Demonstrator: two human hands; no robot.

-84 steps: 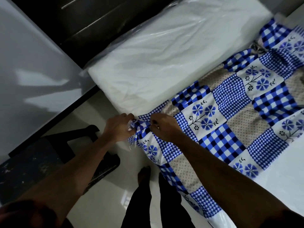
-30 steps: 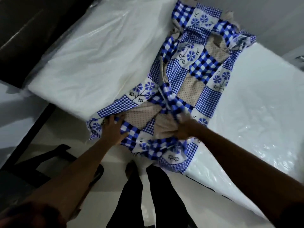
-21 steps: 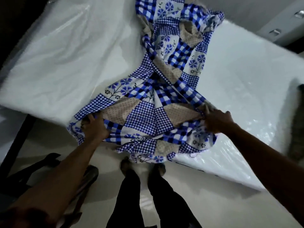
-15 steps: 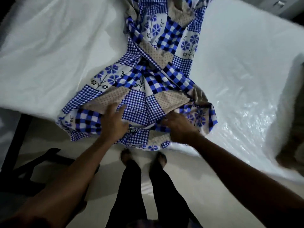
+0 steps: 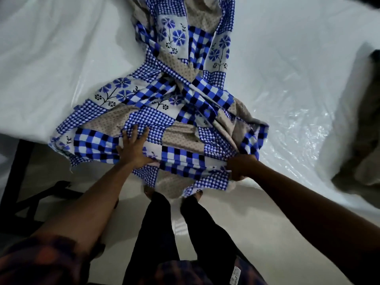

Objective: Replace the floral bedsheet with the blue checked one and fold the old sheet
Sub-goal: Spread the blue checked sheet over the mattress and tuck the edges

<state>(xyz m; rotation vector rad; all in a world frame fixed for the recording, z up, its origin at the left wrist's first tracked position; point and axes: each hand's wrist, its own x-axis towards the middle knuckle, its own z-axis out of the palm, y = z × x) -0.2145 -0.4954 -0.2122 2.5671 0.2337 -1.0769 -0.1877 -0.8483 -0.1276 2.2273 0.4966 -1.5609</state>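
As right hand (image 5: pixel 239 166) grips sheet (image 5: pixel 181 64), left (image 5: pixel 133 149) presses

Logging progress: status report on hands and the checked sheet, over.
Left hand flat, pressing blue checked sheet. Right hand gripping its bunched edge. Sheet crumpled, overhanging plastic-wrapped mattress near edge. Dark heap far right, clear of it.

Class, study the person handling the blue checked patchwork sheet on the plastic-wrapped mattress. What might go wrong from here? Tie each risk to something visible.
The blue checked patchwork sheet is twisted across its middle; tugging with the right hand, which grips a bunched edge, may tighten the twist.
Its lower edge hangs by the person's feet and might get trodden on.
The glossy plastic-wrapped mattress looks slippery; the sheet may slide off.
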